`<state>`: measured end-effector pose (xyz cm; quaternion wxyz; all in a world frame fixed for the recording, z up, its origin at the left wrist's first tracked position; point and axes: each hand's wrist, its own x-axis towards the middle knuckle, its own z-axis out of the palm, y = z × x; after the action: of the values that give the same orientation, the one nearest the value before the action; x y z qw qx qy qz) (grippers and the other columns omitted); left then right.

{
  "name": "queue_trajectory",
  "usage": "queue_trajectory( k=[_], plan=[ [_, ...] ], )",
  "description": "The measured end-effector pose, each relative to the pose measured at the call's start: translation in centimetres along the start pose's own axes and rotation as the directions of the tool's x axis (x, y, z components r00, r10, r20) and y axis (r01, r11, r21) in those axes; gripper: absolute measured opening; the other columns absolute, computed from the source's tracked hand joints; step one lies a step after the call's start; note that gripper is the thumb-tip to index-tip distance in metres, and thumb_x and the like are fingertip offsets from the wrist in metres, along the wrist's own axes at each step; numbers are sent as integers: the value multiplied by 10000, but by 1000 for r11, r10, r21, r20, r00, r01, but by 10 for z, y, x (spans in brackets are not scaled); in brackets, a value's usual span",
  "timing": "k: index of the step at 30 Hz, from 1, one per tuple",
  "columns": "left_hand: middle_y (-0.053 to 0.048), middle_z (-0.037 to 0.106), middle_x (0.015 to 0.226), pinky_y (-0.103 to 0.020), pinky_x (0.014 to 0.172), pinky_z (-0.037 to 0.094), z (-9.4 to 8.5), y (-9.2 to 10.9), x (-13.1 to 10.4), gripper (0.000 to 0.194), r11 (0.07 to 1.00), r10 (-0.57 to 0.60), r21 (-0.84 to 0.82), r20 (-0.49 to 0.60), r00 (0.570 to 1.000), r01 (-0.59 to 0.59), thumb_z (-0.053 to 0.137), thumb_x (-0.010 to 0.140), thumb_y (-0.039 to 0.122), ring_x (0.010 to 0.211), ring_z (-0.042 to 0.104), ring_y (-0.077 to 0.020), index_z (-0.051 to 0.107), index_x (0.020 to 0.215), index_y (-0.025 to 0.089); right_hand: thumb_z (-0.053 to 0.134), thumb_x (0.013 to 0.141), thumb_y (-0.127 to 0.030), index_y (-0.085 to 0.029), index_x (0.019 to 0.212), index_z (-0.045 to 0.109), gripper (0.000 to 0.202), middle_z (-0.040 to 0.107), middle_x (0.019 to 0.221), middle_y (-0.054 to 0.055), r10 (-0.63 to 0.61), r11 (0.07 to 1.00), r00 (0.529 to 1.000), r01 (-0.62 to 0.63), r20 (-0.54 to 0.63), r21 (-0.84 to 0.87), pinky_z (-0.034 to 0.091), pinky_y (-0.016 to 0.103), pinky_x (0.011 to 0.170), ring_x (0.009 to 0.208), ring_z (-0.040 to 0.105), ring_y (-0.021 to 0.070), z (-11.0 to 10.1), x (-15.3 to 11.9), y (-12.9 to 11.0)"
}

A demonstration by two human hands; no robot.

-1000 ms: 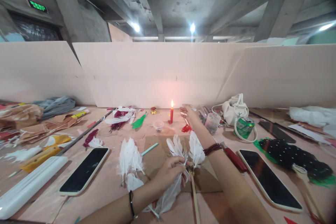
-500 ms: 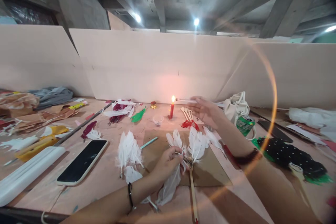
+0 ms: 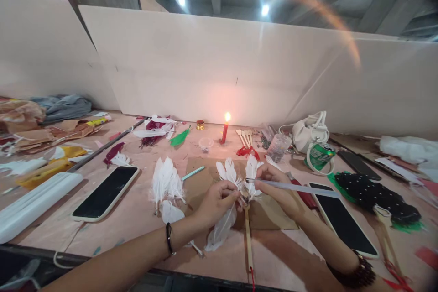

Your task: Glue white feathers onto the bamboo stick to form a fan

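My left hand (image 3: 219, 200) is closed in a pinch on a white feather (image 3: 221, 230) at the head of a wooden-handled feather fan. The fan's pale handle (image 3: 248, 237) points toward me, a red cord at its end. White feathers (image 3: 228, 171) stand up around its head. My right hand (image 3: 275, 187) is closed on a translucent glue stick (image 3: 297, 185), whose darkened tip is at the fan's head near my left fingers. Under the fan lies a brown cardboard sheet (image 3: 273, 216). Behind it a red candle (image 3: 224, 133) burns upright.
A pile of white feathers (image 3: 167, 180) and a phone (image 3: 106, 193) lie on the left. To the right are another phone (image 3: 345, 219), a green can (image 3: 319, 156), a white bag (image 3: 310, 133), a clear plastic cup (image 3: 278, 147) and a black dotted feather fan (image 3: 376, 196).
My right hand has brought the glue stick from the candle flame down to the fan's head. My left hand keeps its pinch there. The view has tilted down.
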<state>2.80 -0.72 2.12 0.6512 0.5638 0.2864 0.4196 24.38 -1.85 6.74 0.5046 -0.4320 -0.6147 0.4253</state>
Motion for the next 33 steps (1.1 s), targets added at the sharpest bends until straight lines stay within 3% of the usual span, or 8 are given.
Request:
queue_trajectory(
  k=[5, 11, 17, 26, 33],
  plan=[
    [-54, 781, 764, -281, 666, 535, 1, 2, 0, 483, 1000, 9, 27, 2, 1000, -9, 862, 832, 625, 644, 694, -165, 701, 848, 170, 845, 847, -519, -241, 812, 609, 366, 642, 743, -18, -3, 1000, 999, 3, 41, -11, 436, 294, 629, 675, 601, 166, 6, -4, 10],
    [-43, 760, 746, -266, 623, 518, 1, 1, 0, 498, 999, 4, 38, 12, 1000, -4, 866, 827, 636, 611, 664, -147, 707, 842, 164, 802, 873, -462, -231, 777, 625, 307, 661, 729, 1, 18, 993, 998, -10, 66, -115, 442, 289, 628, 685, 620, 173, 2, -6, 5],
    [-49, 763, 770, -269, 629, 527, 1, 0, -1, 500, 998, 6, 55, 19, 1000, -7, 862, 830, 634, 615, 657, -141, 720, 861, 155, 776, 871, -462, -233, 788, 614, 293, 684, 730, 16, 31, 993, 996, -21, 87, -116, 456, 289, 616, 675, 636, 182, 4, -6, 8],
    [-9, 710, 679, -248, 578, 479, 1, 2, -1, 487, 997, 6, 77, -2, 1000, -6, 857, 824, 634, 570, 631, -131, 694, 825, 175, 706, 913, -415, -242, 791, 588, 242, 616, 704, -7, -95, 956, 993, 112, 76, -270, 415, 277, 587, 639, 577, 165, 6, -9, 3],
    [-13, 707, 677, -253, 578, 475, 2, 4, -1, 503, 997, -1, 81, 11, 1000, 0, 857, 816, 652, 561, 628, -130, 704, 820, 173, 693, 912, -375, -249, 833, 593, 180, 620, 719, -23, -103, 926, 995, 99, 9, -363, 424, 279, 602, 647, 591, 163, 8, -11, 15]
  ],
)
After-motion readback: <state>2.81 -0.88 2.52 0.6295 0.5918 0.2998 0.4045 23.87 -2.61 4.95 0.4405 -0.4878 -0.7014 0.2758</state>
